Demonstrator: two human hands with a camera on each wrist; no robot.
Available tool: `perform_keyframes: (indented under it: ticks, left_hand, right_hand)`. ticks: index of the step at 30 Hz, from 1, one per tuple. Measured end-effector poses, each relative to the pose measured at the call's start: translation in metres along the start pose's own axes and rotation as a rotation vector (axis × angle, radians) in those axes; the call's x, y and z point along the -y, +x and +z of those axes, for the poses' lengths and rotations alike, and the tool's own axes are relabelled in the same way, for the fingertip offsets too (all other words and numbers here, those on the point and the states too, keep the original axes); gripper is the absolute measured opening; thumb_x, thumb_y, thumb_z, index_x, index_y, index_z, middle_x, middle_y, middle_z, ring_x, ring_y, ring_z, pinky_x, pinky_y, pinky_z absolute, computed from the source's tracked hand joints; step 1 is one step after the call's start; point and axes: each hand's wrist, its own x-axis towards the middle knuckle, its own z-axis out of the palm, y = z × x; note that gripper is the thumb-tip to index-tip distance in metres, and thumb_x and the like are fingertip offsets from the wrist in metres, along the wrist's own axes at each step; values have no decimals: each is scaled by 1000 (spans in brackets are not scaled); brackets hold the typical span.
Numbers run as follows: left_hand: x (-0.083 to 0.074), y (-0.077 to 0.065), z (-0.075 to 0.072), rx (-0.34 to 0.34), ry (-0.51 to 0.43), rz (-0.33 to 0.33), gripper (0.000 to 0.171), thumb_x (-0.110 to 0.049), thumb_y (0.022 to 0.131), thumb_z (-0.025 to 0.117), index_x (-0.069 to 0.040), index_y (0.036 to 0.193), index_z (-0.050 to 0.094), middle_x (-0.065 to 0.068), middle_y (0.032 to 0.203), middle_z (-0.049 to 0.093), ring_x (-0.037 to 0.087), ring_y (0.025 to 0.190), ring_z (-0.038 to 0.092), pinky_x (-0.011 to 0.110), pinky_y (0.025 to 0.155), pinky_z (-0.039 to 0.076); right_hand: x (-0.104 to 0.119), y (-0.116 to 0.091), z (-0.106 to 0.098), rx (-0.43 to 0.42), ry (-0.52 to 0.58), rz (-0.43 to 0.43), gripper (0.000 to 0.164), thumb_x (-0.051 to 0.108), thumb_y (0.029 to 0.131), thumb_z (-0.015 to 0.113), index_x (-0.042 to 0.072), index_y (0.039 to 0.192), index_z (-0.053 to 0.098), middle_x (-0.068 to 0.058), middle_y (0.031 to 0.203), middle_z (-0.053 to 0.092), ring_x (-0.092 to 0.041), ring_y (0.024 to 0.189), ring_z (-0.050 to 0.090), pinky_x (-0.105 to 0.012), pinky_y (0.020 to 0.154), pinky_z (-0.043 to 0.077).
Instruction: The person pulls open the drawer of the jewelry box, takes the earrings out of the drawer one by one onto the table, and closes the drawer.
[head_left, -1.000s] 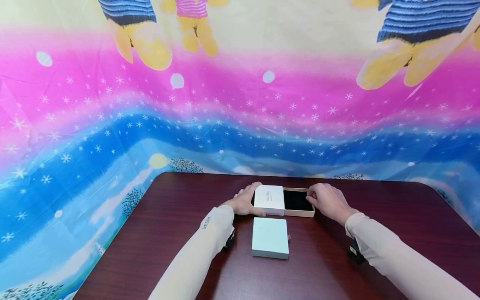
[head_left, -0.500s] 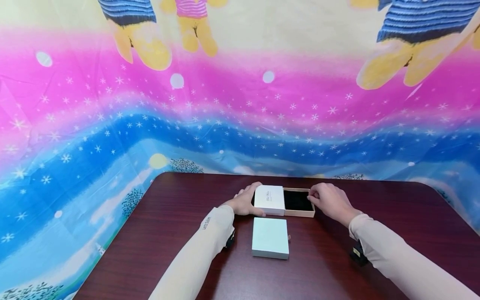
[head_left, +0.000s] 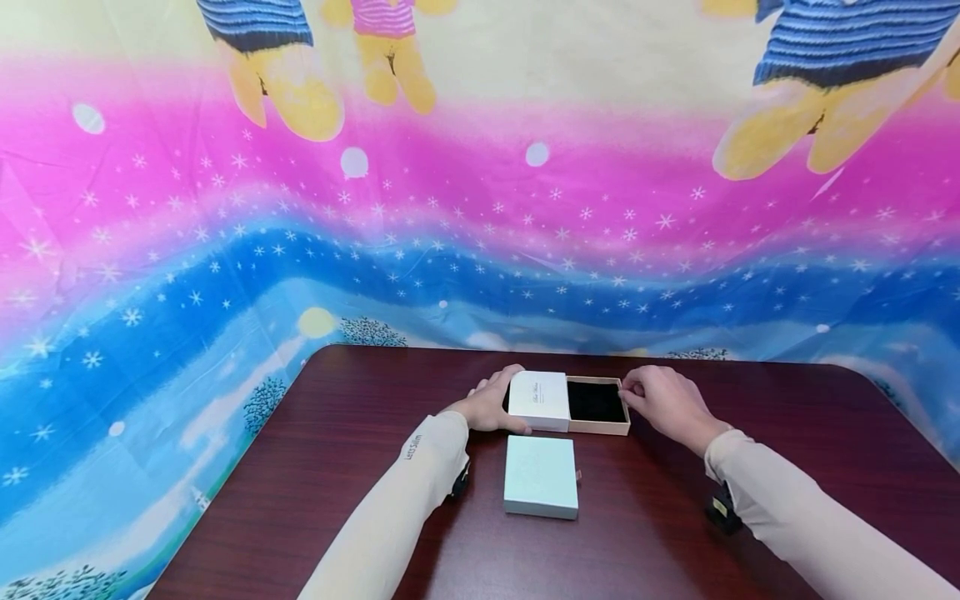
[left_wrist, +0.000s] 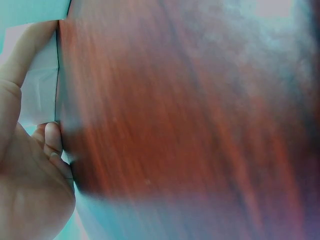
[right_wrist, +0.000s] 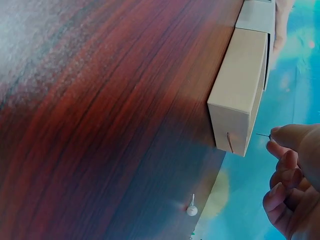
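My left hand [head_left: 489, 405] holds the white sleeve [head_left: 538, 398] of a small drawer box from its left end, thumb along the near side. Out of the sleeve's right side sticks the cream-edged drawer [head_left: 597, 427], lined with black padding [head_left: 592, 402]. In the right wrist view, my right hand [right_wrist: 295, 172] pinches a stud earring between thumb and index finger; only its thin metal post [right_wrist: 262, 134] shows, the rest being hidden by the fingertips. That hand is just above the drawer's right end. A pearl stud earring [right_wrist: 192, 210] lies on the table beyond the drawer.
A closed mint-green box [head_left: 540, 475] with a small ribbon tab on its right side lies in front of the white one. Both rest on a dark red-brown wooden table [head_left: 360, 467]. A printed cloth [head_left: 480, 217] hangs behind the table's far edge.
My right hand has shifted slightly to the right, from over the drawer's padding to its right edge. The left hand and both boxes have stayed put.
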Motion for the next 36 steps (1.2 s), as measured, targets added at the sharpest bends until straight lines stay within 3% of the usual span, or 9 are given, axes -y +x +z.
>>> perform_keyframes:
  ticks: [36]
  left_hand:
    - [1,0,-2,5,-2,23,107,-41,77,86,-23,159,20,7,151,41,28,126,40,48,111,30]
  right_hand:
    - [-12,-7,-8,-58,27,21,7,17,91,72,12,91,76,3,65,51,-13,60,43,-31,52,31]
